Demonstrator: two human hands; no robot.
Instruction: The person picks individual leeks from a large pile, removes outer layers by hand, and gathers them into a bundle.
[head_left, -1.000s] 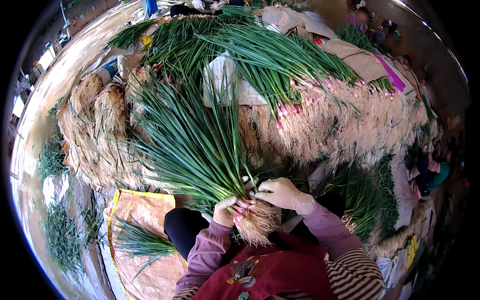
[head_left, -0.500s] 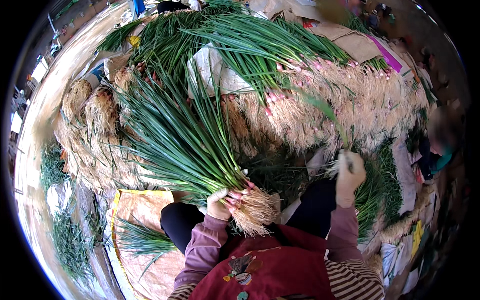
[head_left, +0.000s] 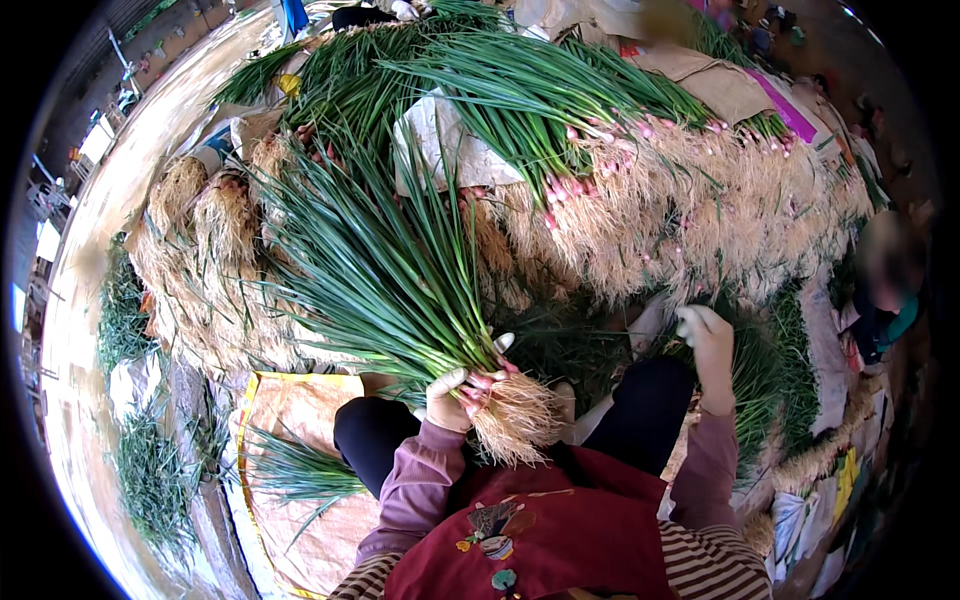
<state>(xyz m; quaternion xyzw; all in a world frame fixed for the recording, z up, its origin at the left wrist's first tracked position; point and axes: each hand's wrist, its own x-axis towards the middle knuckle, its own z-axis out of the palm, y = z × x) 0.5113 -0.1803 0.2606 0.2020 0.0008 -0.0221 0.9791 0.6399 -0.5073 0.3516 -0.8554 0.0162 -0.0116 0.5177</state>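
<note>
My left hand (head_left: pixel 447 402) is closed round a thick bunch of spring onions (head_left: pixel 400 270), just above their pink bulbs. Their long green leaves fan up and to the left, and the pale, stringy roots (head_left: pixel 515 418) hang to the right over my lap. Gloved in something pale, my right hand (head_left: pixel 708 342) is raised over my right knee. Its fingers are loosely bent and apart, with nothing visible in them. Below it, loose green leaves (head_left: pixel 755 400) lie on the right.
A long heap of spring onions (head_left: pixel 540 85) stretches ahead, roots (head_left: pixel 700 220) facing me. Beside my left knee, a few stalks (head_left: pixel 300 468) lie on an orange sack (head_left: pixel 325 400). Leaf trimmings (head_left: pixel 150 470) lie farther left. Another person (head_left: pixel 885 290) is at the right edge.
The green stalk at my right hand is gone from its fingers, and that hand has loosened. My left hand keeps hold of the bunch. The view has shifted slightly.
</note>
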